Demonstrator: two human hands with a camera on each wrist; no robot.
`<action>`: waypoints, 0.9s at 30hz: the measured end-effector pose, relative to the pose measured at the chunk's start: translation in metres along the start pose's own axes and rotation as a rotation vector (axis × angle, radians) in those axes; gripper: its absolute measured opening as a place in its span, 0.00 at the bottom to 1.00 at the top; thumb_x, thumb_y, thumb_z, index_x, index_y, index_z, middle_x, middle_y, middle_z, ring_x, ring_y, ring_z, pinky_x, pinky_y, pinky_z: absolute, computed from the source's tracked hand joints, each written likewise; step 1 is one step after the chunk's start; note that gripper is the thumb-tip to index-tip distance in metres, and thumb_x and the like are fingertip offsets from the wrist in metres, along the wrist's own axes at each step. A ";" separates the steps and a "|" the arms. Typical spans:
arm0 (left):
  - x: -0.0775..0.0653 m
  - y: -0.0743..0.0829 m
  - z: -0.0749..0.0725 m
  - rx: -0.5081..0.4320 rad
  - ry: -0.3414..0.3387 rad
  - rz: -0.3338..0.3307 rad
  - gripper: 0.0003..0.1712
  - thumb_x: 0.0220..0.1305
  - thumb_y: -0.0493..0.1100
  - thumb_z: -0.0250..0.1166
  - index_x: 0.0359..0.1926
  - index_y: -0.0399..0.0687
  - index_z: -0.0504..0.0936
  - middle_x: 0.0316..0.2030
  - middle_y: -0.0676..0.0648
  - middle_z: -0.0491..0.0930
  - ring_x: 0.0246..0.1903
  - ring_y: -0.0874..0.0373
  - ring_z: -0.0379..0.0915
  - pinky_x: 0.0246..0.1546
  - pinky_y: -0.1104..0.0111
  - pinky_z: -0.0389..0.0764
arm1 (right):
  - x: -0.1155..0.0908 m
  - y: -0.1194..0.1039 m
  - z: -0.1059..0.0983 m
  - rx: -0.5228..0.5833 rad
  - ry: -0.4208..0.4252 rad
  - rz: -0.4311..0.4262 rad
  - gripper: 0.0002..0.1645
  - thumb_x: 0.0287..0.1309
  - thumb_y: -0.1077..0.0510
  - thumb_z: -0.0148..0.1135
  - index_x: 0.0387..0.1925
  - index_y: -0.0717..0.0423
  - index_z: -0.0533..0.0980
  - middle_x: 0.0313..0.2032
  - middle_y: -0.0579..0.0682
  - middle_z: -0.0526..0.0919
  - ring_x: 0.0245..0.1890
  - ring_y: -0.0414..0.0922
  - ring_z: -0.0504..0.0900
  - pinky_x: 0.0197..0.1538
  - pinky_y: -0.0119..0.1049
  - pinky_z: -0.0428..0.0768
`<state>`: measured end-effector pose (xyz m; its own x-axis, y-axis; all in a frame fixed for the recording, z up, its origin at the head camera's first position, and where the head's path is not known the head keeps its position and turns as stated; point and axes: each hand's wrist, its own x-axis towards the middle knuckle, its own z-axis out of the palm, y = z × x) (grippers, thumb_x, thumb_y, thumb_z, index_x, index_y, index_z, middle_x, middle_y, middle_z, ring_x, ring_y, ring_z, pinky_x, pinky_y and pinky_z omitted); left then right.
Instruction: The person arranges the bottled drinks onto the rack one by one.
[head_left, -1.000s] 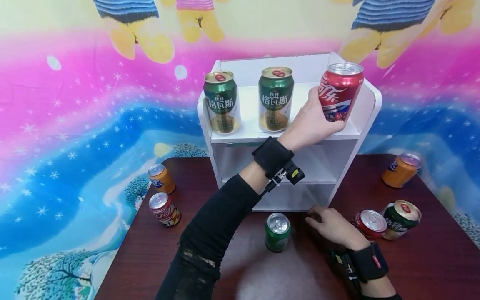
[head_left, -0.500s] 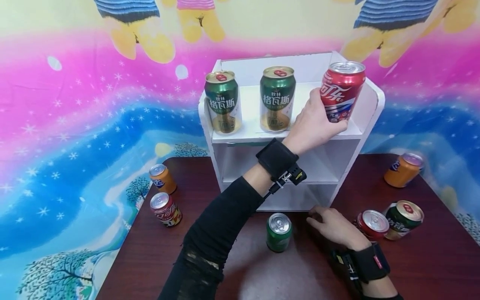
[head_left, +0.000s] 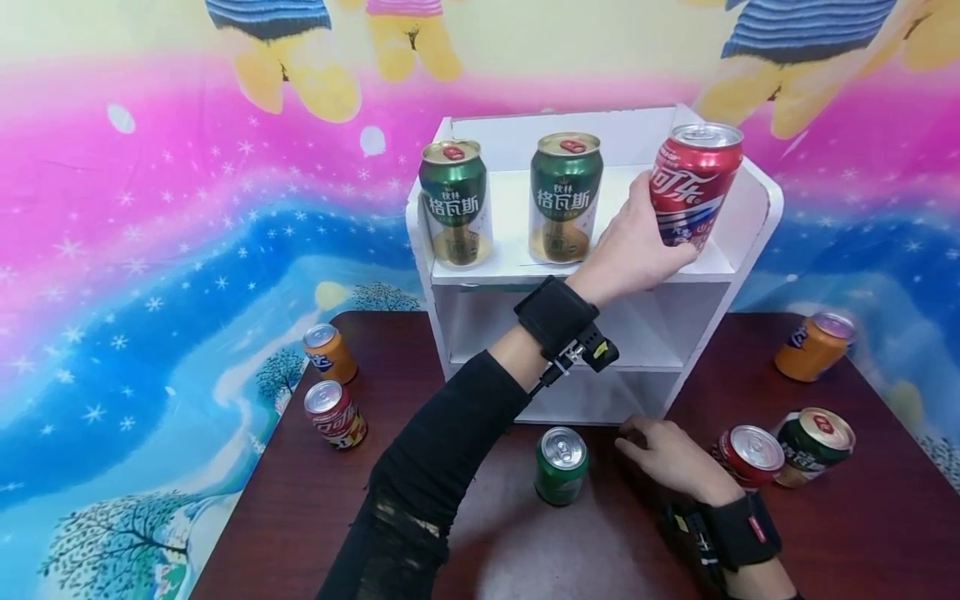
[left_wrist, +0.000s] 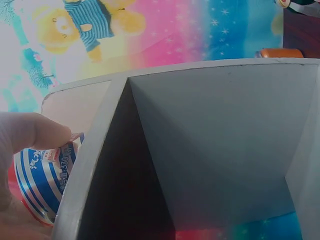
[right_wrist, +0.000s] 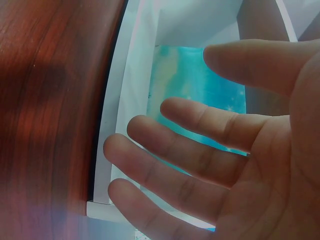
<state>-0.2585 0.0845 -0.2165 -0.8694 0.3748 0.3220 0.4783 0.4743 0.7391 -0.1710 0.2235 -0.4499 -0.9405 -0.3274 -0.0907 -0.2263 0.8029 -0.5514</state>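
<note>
Red can [head_left: 697,179], held in the left hand [head_left: 633,242], top right of the shelf [head_left: 510,242].
Nearer, the right hand [head_left: 671,457], fingers loosely spread, is by the shelf's foot, right of a green can [head_left: 561,468].

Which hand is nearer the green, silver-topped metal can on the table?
Right. The right hand is beside the green, silver-topped metal can, on its right; the left hand is up at the top level of the white shelf unit, holding a red metal can.

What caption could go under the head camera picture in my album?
Left hand holding a red can at the top of the white shelf, beside two green cans, right hand below.
</note>
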 end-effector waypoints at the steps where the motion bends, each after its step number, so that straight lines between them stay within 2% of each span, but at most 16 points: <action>1: 0.000 0.000 0.000 -0.005 -0.003 0.001 0.50 0.53 0.48 0.69 0.69 0.51 0.47 0.58 0.55 0.64 0.53 0.69 0.63 0.54 0.76 0.65 | 0.000 0.000 0.000 -0.001 0.000 0.000 0.18 0.62 0.52 0.59 0.47 0.60 0.77 0.33 0.47 0.79 0.28 0.40 0.73 0.33 0.38 0.74; 9: -0.004 -0.001 0.002 0.057 0.054 0.023 0.49 0.55 0.52 0.69 0.69 0.49 0.49 0.58 0.54 0.64 0.55 0.69 0.61 0.55 0.77 0.63 | 0.000 0.001 0.000 -0.005 0.005 0.007 0.17 0.62 0.53 0.59 0.47 0.60 0.78 0.35 0.47 0.80 0.29 0.40 0.74 0.34 0.38 0.75; 18: -0.004 0.002 0.007 0.146 0.125 -0.025 0.55 0.52 0.56 0.70 0.71 0.51 0.45 0.57 0.52 0.66 0.54 0.66 0.63 0.52 0.74 0.67 | 0.000 0.000 0.001 -0.011 0.002 0.014 0.17 0.61 0.53 0.60 0.47 0.60 0.78 0.34 0.47 0.80 0.29 0.40 0.74 0.34 0.39 0.75; 21: -0.004 0.002 0.006 0.140 0.116 -0.024 0.56 0.52 0.56 0.70 0.72 0.50 0.44 0.58 0.51 0.66 0.54 0.65 0.63 0.52 0.74 0.68 | 0.001 0.000 0.001 -0.012 0.003 0.009 0.17 0.61 0.53 0.60 0.47 0.60 0.78 0.34 0.47 0.80 0.29 0.40 0.74 0.34 0.39 0.75; 27: -0.001 0.000 0.002 0.042 0.045 -0.013 0.56 0.53 0.50 0.70 0.72 0.52 0.42 0.60 0.56 0.63 0.56 0.69 0.61 0.55 0.75 0.65 | 0.002 0.001 0.002 -0.013 0.001 -0.006 0.17 0.61 0.53 0.60 0.47 0.60 0.78 0.35 0.47 0.80 0.29 0.40 0.73 0.35 0.39 0.75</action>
<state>-0.2572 0.0858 -0.2180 -0.8796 0.3331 0.3396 0.4712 0.5119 0.7183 -0.1725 0.2230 -0.4521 -0.9394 -0.3318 -0.0861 -0.2356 0.8073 -0.5411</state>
